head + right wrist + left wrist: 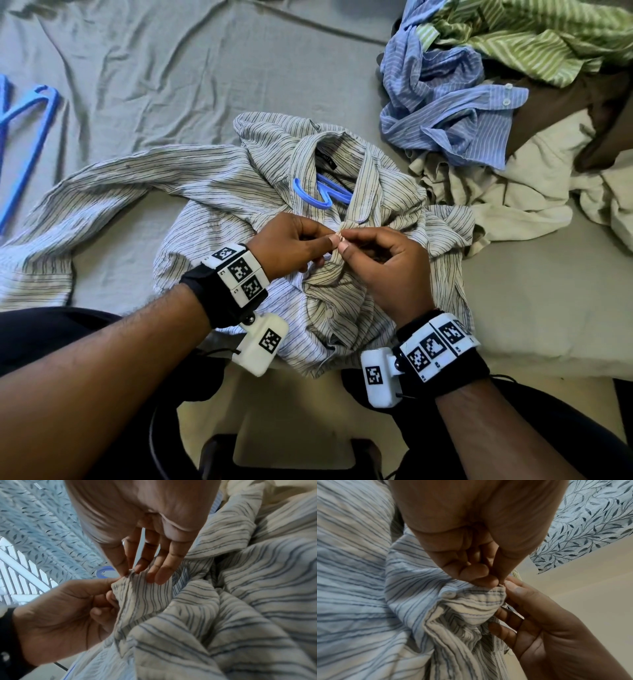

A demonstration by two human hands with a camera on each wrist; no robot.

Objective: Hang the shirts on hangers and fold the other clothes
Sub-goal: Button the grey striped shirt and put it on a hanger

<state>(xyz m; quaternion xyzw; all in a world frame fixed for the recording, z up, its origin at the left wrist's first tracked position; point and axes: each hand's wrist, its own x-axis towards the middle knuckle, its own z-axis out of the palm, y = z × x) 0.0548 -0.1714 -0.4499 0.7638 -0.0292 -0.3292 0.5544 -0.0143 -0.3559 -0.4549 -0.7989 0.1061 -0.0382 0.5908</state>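
Head view: the striped shirt [308,192] lies crumpled on the bed [171,68] with a blue hanger [322,193] already inside its collar, hook showing at the neck opening. Both hands meet at the front edge, just at 6 o'clock from the hook. The left hand [287,245] comes in from 9 o'clock, the right hand [383,270] from 4 o'clock, and each pinches a bit of the placket [342,236] between thumb and forefinger, tips nearly touching. The placket's long axis runs from 12 to 6 o'clock, toward the person. Likely a button is being done up, though no button can be made out at the pinch. Spare hangers [24,137] lie at 9 o'clock and the clothes pile [496,102] at 2 o'clock.

Left wrist view: the stitched hem bunched under the left thumb, right fingers [513,615] curled behind the cloth.

Right wrist view: the right hand's outer fingers fanned loosely on the fabric, only the thumb and forefinger pinching.
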